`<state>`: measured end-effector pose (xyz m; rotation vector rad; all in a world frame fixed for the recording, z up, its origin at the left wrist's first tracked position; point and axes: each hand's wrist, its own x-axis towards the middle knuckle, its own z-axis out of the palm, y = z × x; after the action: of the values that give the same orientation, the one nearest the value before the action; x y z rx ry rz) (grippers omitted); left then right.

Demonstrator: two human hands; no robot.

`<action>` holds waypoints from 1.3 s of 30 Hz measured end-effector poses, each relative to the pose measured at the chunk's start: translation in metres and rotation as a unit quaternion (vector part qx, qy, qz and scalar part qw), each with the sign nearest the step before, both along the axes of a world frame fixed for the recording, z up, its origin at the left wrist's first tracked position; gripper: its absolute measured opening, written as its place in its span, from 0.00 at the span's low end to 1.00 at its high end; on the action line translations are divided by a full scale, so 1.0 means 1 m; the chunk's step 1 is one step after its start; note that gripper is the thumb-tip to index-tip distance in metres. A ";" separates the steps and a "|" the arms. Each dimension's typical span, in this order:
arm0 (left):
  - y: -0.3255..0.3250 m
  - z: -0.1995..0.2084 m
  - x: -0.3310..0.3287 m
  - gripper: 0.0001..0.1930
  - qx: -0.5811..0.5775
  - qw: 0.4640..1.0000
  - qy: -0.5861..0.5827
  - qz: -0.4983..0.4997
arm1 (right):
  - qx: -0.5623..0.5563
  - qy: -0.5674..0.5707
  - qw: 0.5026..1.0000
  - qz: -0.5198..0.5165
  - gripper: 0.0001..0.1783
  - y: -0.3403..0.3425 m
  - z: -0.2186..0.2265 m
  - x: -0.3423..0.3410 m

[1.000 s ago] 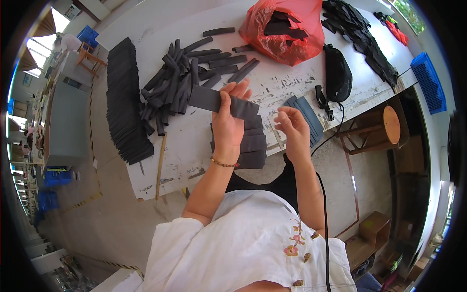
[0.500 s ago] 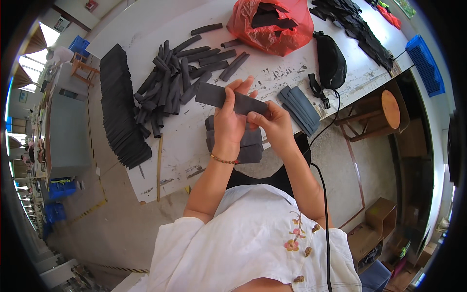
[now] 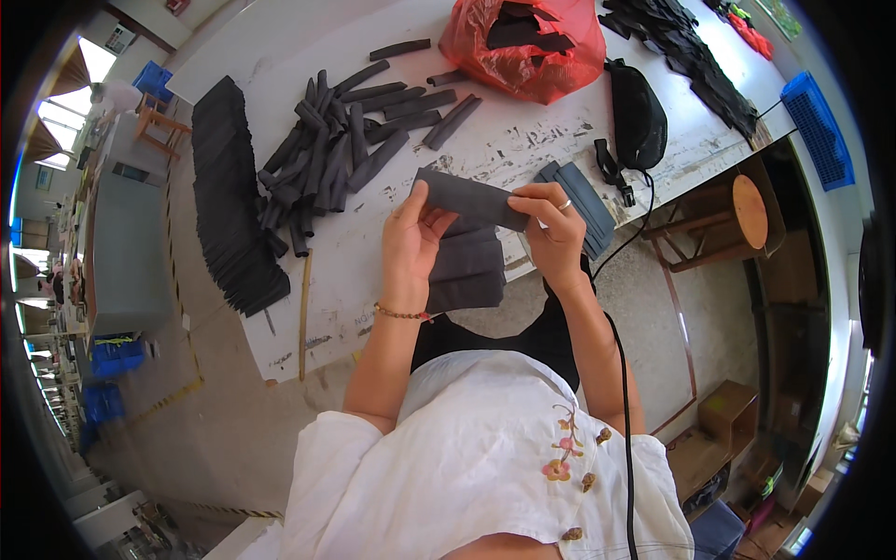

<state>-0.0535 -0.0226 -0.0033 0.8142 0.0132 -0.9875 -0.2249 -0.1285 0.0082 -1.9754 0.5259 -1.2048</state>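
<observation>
A dark grey fabric strip (image 3: 469, 200) is stretched between my two hands above the table's near edge. My left hand (image 3: 413, 229) pinches its left end, thumb on top. My right hand (image 3: 557, 229), with a ring on one finger, grips the right end between thumb and fingers. Beneath the strip, a pile of dark fabric pieces (image 3: 467, 271) lies at the table edge, partly covered by it. Several flat blue-grey strips (image 3: 588, 210) lie beside my right hand, partly hidden by it. Beyond my left hand is a heap of rolled dark fabric tubes (image 3: 322, 154).
A long fanned stack of black pieces (image 3: 229, 187) runs along the white table's left side, near a thin wooden stick (image 3: 305, 317). Farther back are a red plastic bag (image 3: 583, 70) of dark pieces and a black pouch (image 3: 639, 121). A stool (image 3: 749, 207) stands at right.
My left hand has shifted left, from under the strip's middle to its left end. The right hand has moved slightly right. The strip has moved right and now spans between both hands.
</observation>
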 end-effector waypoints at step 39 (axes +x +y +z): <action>0.008 -0.007 -0.013 0.13 0.040 0.973 -0.163 -0.160 | 0.560 -0.076 0.813 0.141 0.10 -0.005 -0.018 0.038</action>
<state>-0.0661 -0.0147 -0.0104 1.0681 -0.3732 -1.1489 -0.1869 -0.1334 -0.0095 -0.8750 0.6238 -0.5825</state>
